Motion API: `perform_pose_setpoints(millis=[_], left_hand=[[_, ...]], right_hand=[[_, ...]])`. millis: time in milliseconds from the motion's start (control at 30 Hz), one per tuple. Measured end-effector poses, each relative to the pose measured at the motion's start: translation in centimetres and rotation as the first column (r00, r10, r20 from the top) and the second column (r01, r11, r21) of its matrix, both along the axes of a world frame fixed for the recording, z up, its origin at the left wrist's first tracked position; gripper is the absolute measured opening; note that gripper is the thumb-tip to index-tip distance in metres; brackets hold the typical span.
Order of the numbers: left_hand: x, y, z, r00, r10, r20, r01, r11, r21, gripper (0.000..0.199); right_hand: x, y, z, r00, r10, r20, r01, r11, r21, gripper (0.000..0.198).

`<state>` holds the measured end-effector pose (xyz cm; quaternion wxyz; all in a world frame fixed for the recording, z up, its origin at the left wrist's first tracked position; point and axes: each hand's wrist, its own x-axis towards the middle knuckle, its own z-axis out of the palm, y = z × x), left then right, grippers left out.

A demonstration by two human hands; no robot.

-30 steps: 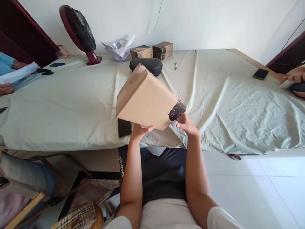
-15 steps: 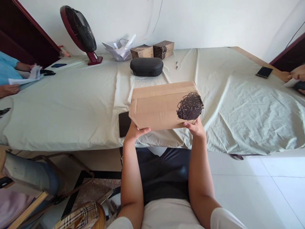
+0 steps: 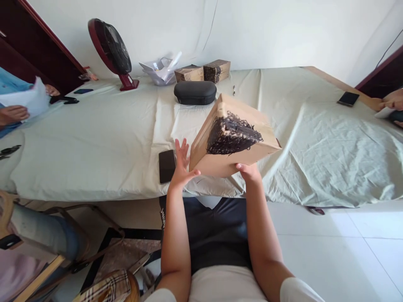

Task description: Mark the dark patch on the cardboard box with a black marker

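A brown cardboard box point(image 3: 258, 152) is held up above the near part of the cloth-covered table, turned so that one corner faces me. Black scribble covers that corner. My right hand point(image 3: 250, 171) grips the box from below at its right side, thumb on the front face and the other fingers hidden behind it. Beside the box's left side, my left hand point(image 3: 181, 167) is open with fingers spread; whether it touches the cardboard I cannot tell. A black phone point(image 3: 167, 166) lies flat on the cloth just left of that hand.
Behind the box are a black zip case point(image 3: 195, 92), two smaller cardboard boxes point(image 3: 217, 71), a white basket point(image 3: 160, 75) and a red fan point(image 3: 111, 48). Another person's hand point(image 3: 14, 115) holds papers at left. A dark phone point(image 3: 348, 99) lies at right, near another person's hands.
The box has been turned, bringing its scribbled corner from the right round to the front. My left hand has let go and spread its fingers. The person at left has lifted the papers.
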<state>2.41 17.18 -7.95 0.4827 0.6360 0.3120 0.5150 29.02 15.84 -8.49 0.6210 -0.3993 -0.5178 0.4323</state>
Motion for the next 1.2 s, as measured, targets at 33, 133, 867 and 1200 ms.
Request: perform_pose_setpoints(millis=[33,133,867,1200], left_hand=[[-0.5,-0.1,0.3,0.998,-0.039,-0.044,0.042,0.998,0.049,0.139],[-1.1,-0.4,0.5,0.978,-0.105,-0.18,0.123,0.988,0.094,0.139],[2.3,-2.0,5.3,0.911,0.41,-0.034,-0.299,0.716,0.631,0.043],[1.0,-2.6,6.1,0.878,0.472,-0.079,-0.306,0.681,0.666,0.041]], right_hand=[[0.5,-0.2,0.2,0.999,0.023,0.03,-0.023,1.0,-0.005,0.102],[1.1,-0.8,1.4,0.992,0.086,0.093,-0.086,0.996,-0.003,0.107],[3.2,-1.1,2.2,0.888,0.263,0.378,-0.271,0.962,-0.032,0.121],[2.7,-0.6,2.3,0.847,0.274,0.456,-0.321,0.947,0.027,0.132]])
